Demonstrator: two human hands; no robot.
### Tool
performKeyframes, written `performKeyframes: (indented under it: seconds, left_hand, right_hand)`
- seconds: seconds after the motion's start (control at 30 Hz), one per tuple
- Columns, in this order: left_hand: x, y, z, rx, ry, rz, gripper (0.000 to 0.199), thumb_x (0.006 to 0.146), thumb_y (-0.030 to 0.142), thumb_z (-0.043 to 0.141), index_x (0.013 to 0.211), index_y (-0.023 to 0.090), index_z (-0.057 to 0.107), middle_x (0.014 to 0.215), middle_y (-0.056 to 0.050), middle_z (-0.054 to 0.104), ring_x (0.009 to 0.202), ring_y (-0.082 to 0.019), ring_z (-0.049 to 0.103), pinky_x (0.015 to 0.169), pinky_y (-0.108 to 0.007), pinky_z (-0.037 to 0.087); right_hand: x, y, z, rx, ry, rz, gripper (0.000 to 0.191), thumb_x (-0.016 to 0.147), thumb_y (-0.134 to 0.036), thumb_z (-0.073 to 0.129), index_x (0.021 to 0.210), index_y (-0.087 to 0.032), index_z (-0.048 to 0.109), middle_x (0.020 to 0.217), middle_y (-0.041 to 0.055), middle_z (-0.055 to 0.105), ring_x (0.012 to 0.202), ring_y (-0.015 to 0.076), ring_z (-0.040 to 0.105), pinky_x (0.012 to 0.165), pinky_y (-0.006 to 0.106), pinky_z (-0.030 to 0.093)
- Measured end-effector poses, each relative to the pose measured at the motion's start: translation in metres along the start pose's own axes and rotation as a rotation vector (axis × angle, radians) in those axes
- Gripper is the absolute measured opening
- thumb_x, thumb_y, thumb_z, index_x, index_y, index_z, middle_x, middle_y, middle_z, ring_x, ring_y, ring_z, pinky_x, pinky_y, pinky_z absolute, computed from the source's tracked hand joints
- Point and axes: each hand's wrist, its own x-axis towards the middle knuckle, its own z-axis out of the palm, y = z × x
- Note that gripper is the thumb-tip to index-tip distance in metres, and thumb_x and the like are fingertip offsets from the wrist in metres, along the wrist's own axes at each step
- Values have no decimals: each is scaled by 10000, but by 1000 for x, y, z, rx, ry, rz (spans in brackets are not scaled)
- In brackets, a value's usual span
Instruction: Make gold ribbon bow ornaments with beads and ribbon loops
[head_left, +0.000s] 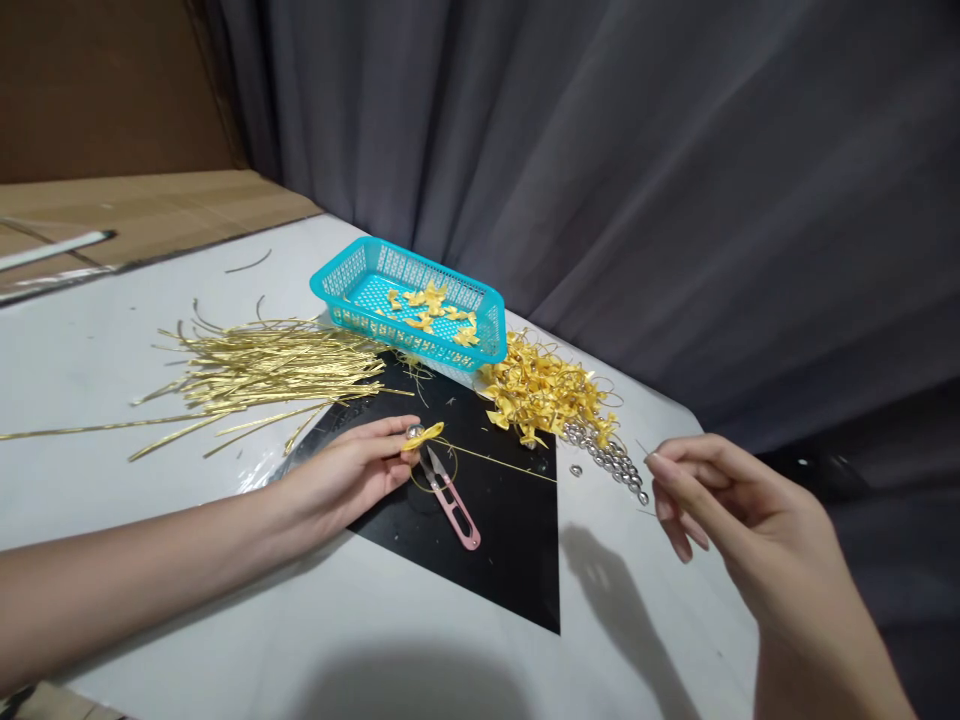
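Craft wkspace, prob.: snips [463, 522], gold cords [277, 372], bow pile [541, 388].

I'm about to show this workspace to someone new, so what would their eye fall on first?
Probably the turquoise basket near the curtain, with yellow pieces inside. Next might come the bright heap of yellow bows to its right and the bundle of gold cords to its left. Nearer, the left hand holds a single yellow bow over a black sheet, with pink-handled snips close by.

The bow [426, 437] looks like satiny cloth, the basket [489, 346] plastic (faintly glossy), the beads [618, 463] polished metal.
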Motion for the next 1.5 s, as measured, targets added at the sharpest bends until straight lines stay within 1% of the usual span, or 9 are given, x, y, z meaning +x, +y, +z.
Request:
performKeyframes:
  seconds: [0.2, 0.33, 0.5, 0.73, 0.93, 1.13, 1.27, 1.4, 1.5]
  left_hand:
    - [2, 5, 1, -59, 15, 31, 285, 797, -122, 469, 927, 80, 622, 696, -42, 601, 524, -86, 594, 454, -142, 495]
    - [5, 6, 0, 4, 10, 59, 237, 836, -85, 453, 822, 83, 620, 692, -33, 589, 518, -74, 584, 466, -132, 507]
    - [8, 7, -5, 16, 71, 128, 273, 835, -76, 443, 887, 131, 613, 710, -29, 607, 547, -80, 609, 493, -126, 517]
    - [12, 10, -6, 52, 100, 215, 318, 838, -82, 421, 943, 150, 612, 688, -31, 608, 546, -81, 597, 492, -119, 504]
    - [14, 11, -7, 14, 19, 169, 306, 809, -104, 432, 851, 115, 642, 735, -43, 606, 594, -84, 605, 538, -125, 519]
    - [1, 5, 3, 51, -39, 60, 264, 800, -93, 488, 830, 101, 665, 713, -32, 598, 596, -79, 588, 573, -139, 512]
    - [-8, -4, 3, 179, -168, -8, 147, 825, 10, 588, 835, 123, 682, 767, -30, 620, 699, -85, 590, 646, -132, 490]
    - [-13, -14, -1, 224, -285, -92, 51, 812, 134, 673, 859, 149, 687, 764, -19, 618, 695, -87, 556, 612, -129, 450]
    - [-15, -18, -3, 224, -338, -121, 62, 782, 155, 708, 842, 149, 691, 733, -3, 595, 642, -77, 517, 578, -133, 430]
  right_hand:
    - [-1, 2, -1, -7, -182, 39, 179, 870, -364, 648, 850, -190, 610, 548, -28, 588, 392, 80, 551, 384, 165, 410]
    - [-3, 0, 5, 21, -368, 154, 214, 916, -392, 582, 849, -191, 548, 587, -12, 627, 461, 103, 623, 429, 171, 440]
    - [-1, 2, 22, 118, -554, 313, 255, 918, -438, 560, 846, -200, 504, 660, 16, 678, 606, 131, 684, 530, 190, 516]
    - [14, 40, 57, 150, -332, 333, 337, 836, -524, 602, 853, -191, 558, 929, 85, 690, 870, 219, 706, 617, 276, 594]
    - [16, 61, 63, -152, -269, 168, 268, 817, -443, 631, 752, -184, 612, 703, 31, 628, 662, 184, 605, 536, 272, 506]
    - [0, 38, 78, -257, -138, -38, 109, 890, -290, 558, 929, -201, 608, 896, 50, 621, 710, 172, 564, 624, 283, 447]
    - [-20, 10, 100, -196, -46, -319, 81, 895, -203, 559, 966, -196, 598, 928, 61, 607, 799, 176, 587, 670, 271, 466]
    - [-30, 2, 114, -189, -79, -350, 103, 856, -177, 611, 954, -188, 638, 1029, 93, 592, 961, 209, 593, 758, 296, 495]
    - [-31, 6, 118, -147, -95, -335, 98, 874, -163, 588, 937, -188, 659, 990, 85, 602, 882, 185, 611, 695, 276, 501]
